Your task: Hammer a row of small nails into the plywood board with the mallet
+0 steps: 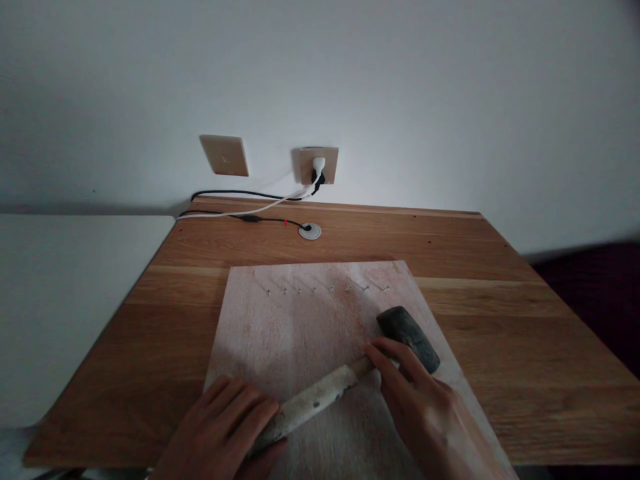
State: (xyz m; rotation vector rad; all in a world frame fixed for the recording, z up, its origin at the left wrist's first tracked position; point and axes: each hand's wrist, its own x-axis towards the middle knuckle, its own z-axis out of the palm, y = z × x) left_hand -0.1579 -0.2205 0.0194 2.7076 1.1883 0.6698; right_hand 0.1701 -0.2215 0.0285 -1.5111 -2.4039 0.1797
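A mallet with a dark head (pixel 409 337) and a pale, worn handle (pixel 320 397) lies slantwise over a whitish wooden board (pixel 260 333). My left hand (pixel 227 427) is closed round the lower end of the handle, fingers on top and thumb below. Close to the head, my right hand (pixel 417 393) grips the handle between thumb and fingers. Along the board's far part, several small nails (pixel 331 289) stand in a row, some of them leaning.
The board rests on a brown wooden table (pixel 500 333). At the back, black and white cables (pixel 250 213) run past a round cable grommet (pixel 310 231) to a wall socket (pixel 306 163). A white surface (pixel 80 293) adjoins on the left; dark fabric (pixel 595 293) shows on the right.
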